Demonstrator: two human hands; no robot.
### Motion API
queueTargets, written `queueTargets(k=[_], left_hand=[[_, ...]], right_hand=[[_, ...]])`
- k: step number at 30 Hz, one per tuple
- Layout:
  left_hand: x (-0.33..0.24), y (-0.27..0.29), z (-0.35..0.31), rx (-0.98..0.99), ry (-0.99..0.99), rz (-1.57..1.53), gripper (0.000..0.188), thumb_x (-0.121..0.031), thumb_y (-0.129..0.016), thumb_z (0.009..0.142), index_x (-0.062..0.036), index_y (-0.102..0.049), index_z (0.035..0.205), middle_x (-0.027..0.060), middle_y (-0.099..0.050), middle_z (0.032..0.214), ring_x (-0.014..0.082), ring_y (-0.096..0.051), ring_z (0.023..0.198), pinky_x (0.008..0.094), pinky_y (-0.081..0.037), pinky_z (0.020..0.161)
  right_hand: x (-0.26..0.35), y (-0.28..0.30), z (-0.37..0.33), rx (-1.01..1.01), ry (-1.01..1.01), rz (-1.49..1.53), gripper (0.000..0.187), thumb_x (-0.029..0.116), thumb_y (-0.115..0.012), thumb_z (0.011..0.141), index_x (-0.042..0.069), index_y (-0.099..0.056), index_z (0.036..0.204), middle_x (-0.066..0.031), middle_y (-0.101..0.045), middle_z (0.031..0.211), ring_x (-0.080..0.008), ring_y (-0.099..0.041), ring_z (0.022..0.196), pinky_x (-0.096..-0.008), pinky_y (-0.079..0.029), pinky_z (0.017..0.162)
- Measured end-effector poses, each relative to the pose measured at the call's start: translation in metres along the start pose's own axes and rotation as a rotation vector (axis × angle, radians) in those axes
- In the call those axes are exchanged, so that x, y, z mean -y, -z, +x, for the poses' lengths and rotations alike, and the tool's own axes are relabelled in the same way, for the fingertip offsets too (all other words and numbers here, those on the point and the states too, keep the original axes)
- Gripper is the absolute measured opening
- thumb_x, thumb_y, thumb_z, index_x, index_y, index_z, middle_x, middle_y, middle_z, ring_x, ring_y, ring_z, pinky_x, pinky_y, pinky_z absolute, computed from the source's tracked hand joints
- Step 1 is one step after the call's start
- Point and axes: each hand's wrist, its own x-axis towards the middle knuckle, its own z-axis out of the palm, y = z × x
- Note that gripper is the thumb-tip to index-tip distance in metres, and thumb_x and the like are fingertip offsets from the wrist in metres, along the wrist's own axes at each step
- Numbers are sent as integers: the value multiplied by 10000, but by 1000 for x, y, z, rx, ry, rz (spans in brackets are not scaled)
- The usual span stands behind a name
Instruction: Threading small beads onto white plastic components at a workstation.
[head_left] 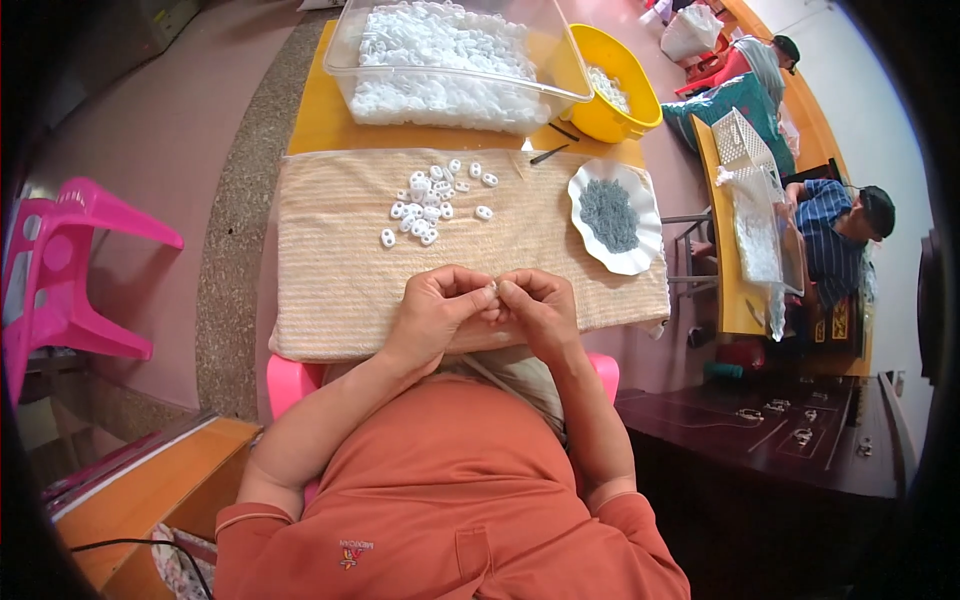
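Note:
My left hand (440,312) and my right hand (537,310) meet over the near edge of the cloth-covered table, thumbs and fingertips pinched together. What sits between the fingertips is mostly hidden and too small to name; only a pale bit shows. Beyond my hands lies a loose heap of small white oval plastic pieces (430,205), each with two dark holes. To the right a white scalloped dish (640,258) holds many thin grey pieces (608,215). Two slim dark tools (549,155) lie at the cloth's far edge.
A clear plastic bin (345,75) full of white pieces stands at the back, beside a yellow basin (640,115) with more pieces. A pink stool (90,270) is at left. On the right, a person in a striped shirt (835,235) sits at another table (735,300).

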Motion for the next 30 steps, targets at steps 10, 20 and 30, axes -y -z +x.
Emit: queueTargets(k=[10, 20, 30], left_hand=[[-6, -1, -1, -72, 60, -56, 115, 0, -607, 884, 25, -600, 996, 98, -664, 874, 149, -662, 778, 263, -576, 740], [-5, 0, 1, -116, 0, -139, 115, 3, -621, 877, 13, -608, 991, 79, -650, 880, 149, -649, 790, 291, -576, 761], [-7, 4, 1, -134, 11, -160, 104, 4, -626, 873, 5, -615, 977, 73, -647, 879, 143, -644, 792, 278, -571, 753]], right_hand=[[3, 1, 2, 17, 29, 15, 162, 96, -602, 926, -45, -646, 991, -82, -673, 816, -125, -640, 667, -230, -527, 609], [37, 7, 52, -137, 292, -742, 150, 65, -640, 866, -23, -661, 986, -70, -634, 723, -105, -584, 603, -250, -456, 554], [30, -8, 84, -136, 427, -1349, 167, 196, -645, 834, 72, -696, 933, -110, -632, 883, -332, -628, 813, -420, -481, 719]])
